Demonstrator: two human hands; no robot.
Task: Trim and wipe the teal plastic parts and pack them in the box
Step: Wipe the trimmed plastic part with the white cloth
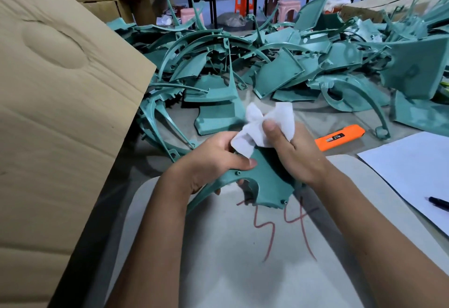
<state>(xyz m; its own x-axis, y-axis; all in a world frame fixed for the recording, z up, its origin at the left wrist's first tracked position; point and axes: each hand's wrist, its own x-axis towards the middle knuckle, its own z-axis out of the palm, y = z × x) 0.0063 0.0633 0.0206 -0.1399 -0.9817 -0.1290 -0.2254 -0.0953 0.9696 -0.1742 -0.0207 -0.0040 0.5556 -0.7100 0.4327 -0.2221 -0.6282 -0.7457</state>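
Part in hand: one teal part [264, 181], flat, with an arched cut-out and small screw bosses. It is held above the counter [243, 271], over the red handwritten marks. Its long axis runs from lower left, where a thin curved arm trails below the left wrist, up toward the right, where the broad plate rises under the cloth.

Left hand [213, 159]: fingers curled round the part's left edge, thumb lying across the top face and fingertips showing beneath through the cut-out. It carries the part's weight.

Right hand [294, 152]: curled round a white cloth [262, 127], thumb pressing the cloth onto the part's upper end. The part lies below and to the left of this hand, touching it through the cloth.

Governing relation: cloth sits at the far, upper end of the part; the unwiped plate extends toward the person. A wipe would likely run along the long axis, down toward the lower edge, with the right hand nearer the work and the left only steadying.

Stock: pile [279, 64] of teal parts across the counter beyond the hands, well apart from the held piece.

Box [60, 88]: cardboard, flap raised, at the left, nearer the left hand.

Tool: orange cutter [340, 137] lying on the counter just right of the right hand, untouched.

Stage, judged: wiping; packing not yet done.
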